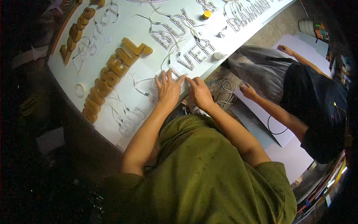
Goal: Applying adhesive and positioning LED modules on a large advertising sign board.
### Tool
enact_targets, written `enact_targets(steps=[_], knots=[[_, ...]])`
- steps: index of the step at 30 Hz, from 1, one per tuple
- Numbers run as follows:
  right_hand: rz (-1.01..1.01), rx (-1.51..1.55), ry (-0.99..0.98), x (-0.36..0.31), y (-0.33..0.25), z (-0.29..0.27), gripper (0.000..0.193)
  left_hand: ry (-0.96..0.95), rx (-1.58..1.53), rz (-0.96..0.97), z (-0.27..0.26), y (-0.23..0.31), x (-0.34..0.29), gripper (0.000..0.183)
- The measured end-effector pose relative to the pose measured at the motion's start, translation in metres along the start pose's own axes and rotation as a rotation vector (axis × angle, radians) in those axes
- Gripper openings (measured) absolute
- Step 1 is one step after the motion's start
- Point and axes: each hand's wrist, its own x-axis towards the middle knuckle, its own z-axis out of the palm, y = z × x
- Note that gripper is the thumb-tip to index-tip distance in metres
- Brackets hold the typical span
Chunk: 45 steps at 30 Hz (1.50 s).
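Side by side at the near edge of a white table, both my hands work at a letter-shaped outline of clear LED modules. My left hand lies on the surface with its fingers spread, its thumb reaching toward the other hand. The fingers of my right hand are drawn together at the end of that outline; anything between them is hidden. Beyond lie more LED letter outlines with white wires and black connectors. A white bottle stands by the table edge.
Gold raised letters run along the left, near a white tape roll. A yellow cap sits farther back. At right, a person in a dark shirt stands close to the table, beside white panels and a looped cable.
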Motion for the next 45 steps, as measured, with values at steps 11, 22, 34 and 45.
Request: enact_targets(steps=[11,22,34,45], knots=[[0.287,0.335,0.611,0.021,0.060,-0.054,0.032,-0.053,0.044,-0.018,-0.003,0.001,0.002,0.057],[0.145,0.085,0.584,0.055,0.089,-0.072,0.050,0.037,0.114,0.020,0.006,-0.003,0.001,0.055],[-0.142,0.105,0.219,0.012,0.071,-0.103,0.045,-0.010,0.074,-0.013,-0.009,0.002,0.001,0.050],[-0.265,-0.275,0.079,-0.017,0.096,-0.098,0.042,0.011,0.089,-0.025,-0.007,0.004,-0.001,0.050]])
